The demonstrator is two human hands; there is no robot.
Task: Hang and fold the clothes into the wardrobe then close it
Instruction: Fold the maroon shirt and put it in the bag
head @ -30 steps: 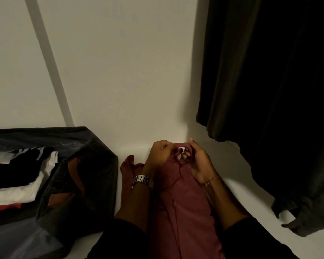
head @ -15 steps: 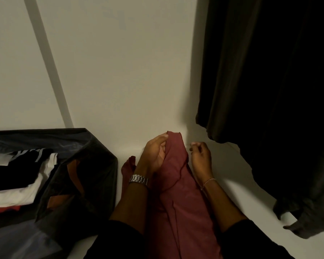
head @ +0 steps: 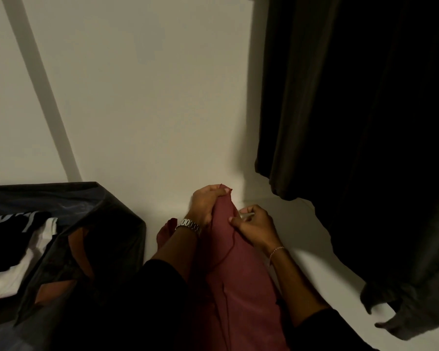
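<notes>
A: head view, hands status?
B: left hand (head: 204, 205) grips the top end of the maroon garment (head: 235, 282), fingers curled over the fabric's upper edge, thumb side toward the wall. Metal watch (head: 188, 224) on that wrist.
A: right?
B: right hand (head: 254, 228) is on the garment's right side just below the left hand, thumb and fingers pinching the cloth. Thin bracelet (head: 276, 250) on the wrist.
A: where's the garment?
B: centre-bottom, running from the person's lap up to the hands, bunched lengthwise into a narrow column. A bit of it sticks out left of the left wrist. It sits on the white wardrobe floor (head: 302, 252), close to the white back wall (head: 147, 102).
A: anything else in view?
B: dark hanging clothes (head: 352, 110) fill the right side, hems above the floor, well right of the hands. 1 grey piece (head: 411, 307) droops lower at bottom right. Left: black fabric storage bin (head: 91, 224) with folded clothes (head: 15, 252) inside, black on white, a red edge below. Bin is near the left forearm; can't tell if it touches.
</notes>
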